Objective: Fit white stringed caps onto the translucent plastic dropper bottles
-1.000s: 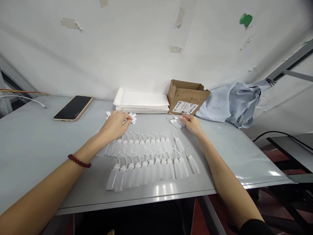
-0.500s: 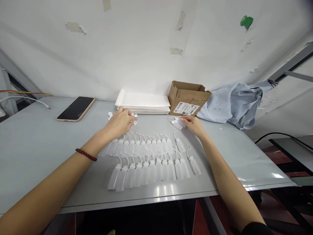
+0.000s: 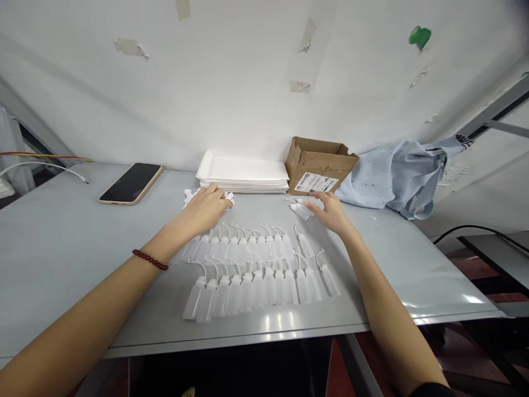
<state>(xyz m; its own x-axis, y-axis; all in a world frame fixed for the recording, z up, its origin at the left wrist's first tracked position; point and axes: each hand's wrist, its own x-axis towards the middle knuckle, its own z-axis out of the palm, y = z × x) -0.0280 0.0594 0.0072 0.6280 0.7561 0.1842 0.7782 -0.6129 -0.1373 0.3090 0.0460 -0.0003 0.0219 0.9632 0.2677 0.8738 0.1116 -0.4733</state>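
Observation:
My left hand (image 3: 208,208) is over a small heap of flat white pieces (image 3: 228,197), behind the bottles. Its fingers are bent down and closed; the fingertips and anything in them are hidden. My right hand (image 3: 334,214) is open, thumb and fingers apart, right beside a few small translucent bottles (image 3: 303,209) lying together in front of the box. Nearer to me, translucent squeeze bottles with thin curved spouts lie in two rows, a back row (image 3: 248,249) and a front row (image 3: 257,289). One front-row bottle (image 3: 329,280) lies slightly apart at the right.
Against the wall are a stack of white padded envelopes (image 3: 243,170) and an open cardboard box (image 3: 316,168). A light-blue cloth bag (image 3: 384,176) slumps to the box's right. A phone (image 3: 131,183) and a white cable (image 3: 61,168) lie on the grey table (image 3: 74,248) at left.
The right thumb and fingers have spread apart and drawn slightly away from the small bottles. The left hand stays over the white pieces, its fingers shifted a little. The bottle rows are unchanged.

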